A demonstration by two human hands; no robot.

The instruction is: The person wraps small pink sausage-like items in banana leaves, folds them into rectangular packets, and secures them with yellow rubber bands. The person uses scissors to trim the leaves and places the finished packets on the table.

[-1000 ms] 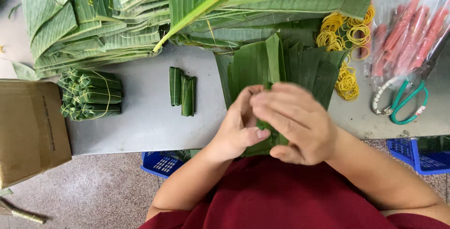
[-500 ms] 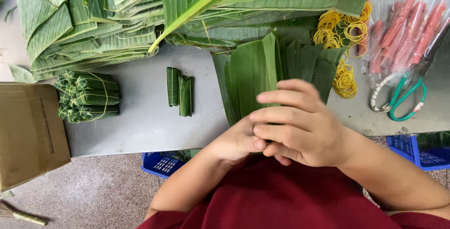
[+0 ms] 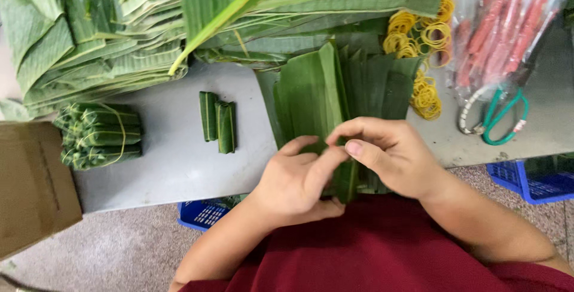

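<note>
Both my hands meet at the lower centre of the frame, over the near end of a stack of cut banana-leaf strips [image 3: 323, 97] that runs from centre frame down to the table [image 3: 161, 166] edge. My left hand [image 3: 296, 184] is curled shut on the near end of the top strip, fingers over it and thumb tucked below. My right hand [image 3: 388, 154] pinches the same end from the right, thumb and forefinger closed on the leaf edge.

The main risk I see is tearing. These leaves split along the grain, so if my 2 hands pull apart or twist against each other, the strip could rip lengthwise. A second risk is grabbing more than 1 layer: the strips lie overlapped, and I cannot tell from here whether my pinch has only the top one. If the fold goes in crooked, it could come out looser than the 2 rolled pieces [image 3: 217, 124] lying left of the stack.

The bound bundle [image 3: 98, 133] sits at the left edge, well apart. The yellow rubber bands [image 3: 426, 97] lie just beside the stack on the right, and a dragged strip could scatter them toward the green-handled scissors [image 3: 499, 118].
</note>
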